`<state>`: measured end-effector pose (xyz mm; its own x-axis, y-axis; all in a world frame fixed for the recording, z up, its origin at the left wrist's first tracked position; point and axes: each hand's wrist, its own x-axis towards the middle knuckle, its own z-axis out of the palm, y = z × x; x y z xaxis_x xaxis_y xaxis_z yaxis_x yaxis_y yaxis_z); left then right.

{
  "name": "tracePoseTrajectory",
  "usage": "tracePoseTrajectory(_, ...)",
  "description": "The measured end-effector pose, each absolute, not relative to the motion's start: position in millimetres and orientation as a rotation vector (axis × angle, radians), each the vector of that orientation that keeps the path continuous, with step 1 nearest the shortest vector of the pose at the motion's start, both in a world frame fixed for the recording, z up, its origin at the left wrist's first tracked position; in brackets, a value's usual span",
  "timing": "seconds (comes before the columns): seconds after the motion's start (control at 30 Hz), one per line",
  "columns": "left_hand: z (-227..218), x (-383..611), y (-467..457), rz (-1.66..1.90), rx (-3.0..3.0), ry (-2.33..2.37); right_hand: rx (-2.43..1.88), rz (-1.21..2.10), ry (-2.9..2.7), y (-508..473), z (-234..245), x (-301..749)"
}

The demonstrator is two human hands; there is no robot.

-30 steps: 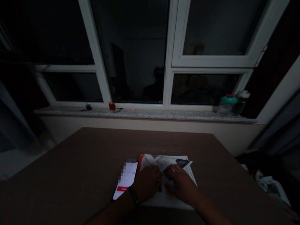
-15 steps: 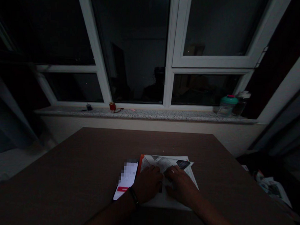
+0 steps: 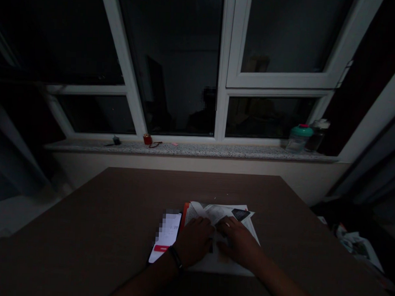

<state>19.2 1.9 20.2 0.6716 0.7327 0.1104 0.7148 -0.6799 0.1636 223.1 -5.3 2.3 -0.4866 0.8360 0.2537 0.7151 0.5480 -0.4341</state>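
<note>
Both my hands rest on a folded printed paper (image 3: 218,213) that lies on a white sheet (image 3: 219,264) near the front of the brown table (image 3: 117,214). My left hand (image 3: 194,241), with a dark band at the wrist, presses flat on the paper's left part, fingers together. My right hand (image 3: 239,243) lies beside it, fingers stretched toward the paper's fold. A lit phone (image 3: 166,238) lies just left of my left hand. The room is very dark.
A stone windowsill (image 3: 191,150) runs behind the table under a white-framed window. On it stand a teal-lidded jar (image 3: 298,137), a dark bottle (image 3: 317,134) and a small red object (image 3: 147,140). Crumpled papers (image 3: 356,244) lie low at the right.
My right hand's fingers slid slightly forward along the paper. The left hand stayed pressed in place. The view shifted only a little.
</note>
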Motion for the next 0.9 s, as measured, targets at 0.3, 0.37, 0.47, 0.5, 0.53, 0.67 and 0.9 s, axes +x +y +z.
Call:
tracePoseTrajectory(0.3, 20.8, 21.3, 2.4, 0.238, 2.784, 1.221, -1.301, 0.298, -2.442, 1.0, 0.1, 224.1)
tracePoseTrajectory(0.37, 22.0, 21.7, 2.5, 0.211, 2.786, 1.226, -1.292, 0.310, -2.426, -0.4, 1.4, 225.2)
tracePoseTrajectory(0.47, 22.6, 21.7, 2.3, 0.212, 2.793, 1.231, -1.293, 0.326, -2.407, -1.1, 2.1, 226.1)
tracePoseTrajectory(0.5, 22.5, 21.6, 2.2, 0.220, 2.796, 1.228, -1.298, 0.328, -2.402, -0.8, 1.9, 226.0)
tracePoseTrajectory(0.53, 22.2, 21.4, 2.2, 0.228, 2.796, 1.223, -1.303, 0.329, -2.397, -0.4, 1.7, 225.6)
tracePoseTrajectory(0.67, 20.8, 20.9, 2.5, 0.234, 2.789, 1.207, -1.311, 0.309, -2.388, 2.2, 0.9, 223.3)
tracePoseTrajectory(0.9, 22.6, 21.4, 2.9, 0.223, 2.795, 1.215, -1.268, 0.249, -2.441, -0.1, 0.2, 223.2)
